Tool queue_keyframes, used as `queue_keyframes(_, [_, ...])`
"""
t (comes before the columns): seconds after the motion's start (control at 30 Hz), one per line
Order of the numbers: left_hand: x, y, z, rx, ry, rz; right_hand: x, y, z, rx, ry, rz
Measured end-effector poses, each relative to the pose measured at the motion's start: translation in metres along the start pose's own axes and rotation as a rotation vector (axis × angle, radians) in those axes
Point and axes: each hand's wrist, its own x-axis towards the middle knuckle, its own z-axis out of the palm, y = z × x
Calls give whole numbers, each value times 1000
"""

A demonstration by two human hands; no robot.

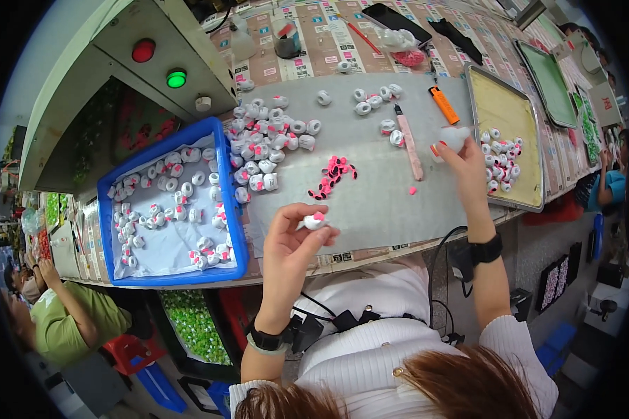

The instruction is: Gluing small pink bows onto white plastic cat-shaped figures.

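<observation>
My left hand (297, 241) pinches a small white figure head with a pink bow (315, 221) between thumb and fingertips, above the table's near edge. My right hand (466, 164) is closed around a rounded, translucent white object (454, 137) whose kind I cannot make out. A small red or pink spot shows at its fingertips. Between the hands, a little heap of flat pink-and-black pieces (334, 174) lies on the grey mat (370, 216). One loose pink piece (413, 190) is nearer my right hand. A heap of similar white heads (265, 136) lies left of them.
A blue tray (241, 241) of white heads stands left, beside a metal machine (129, 70) with red and green buttons. A metal tray (510, 98) with more heads is right. A pink-handled tool (408, 146), orange cutter (443, 105) and phone (397, 23) lie beyond.
</observation>
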Motion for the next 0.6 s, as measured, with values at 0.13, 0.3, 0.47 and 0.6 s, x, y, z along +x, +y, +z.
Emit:
queue_keyframes(0.13, [0,-2,7,-124,-12,12,-39,-47,25,453,-117,147])
queue_keyframes(0.3, [0,-3,12,-183,33,-39,-72,-61,35,272,-272,113])
queue_keyframes(0.47, [-1,-12,10,127,33,156,-88,-79,44,368,-446,250])
queue_keyframes(0.6, [-3,-14,12,181,63,106,-94,-80,48,161,-404,-38])
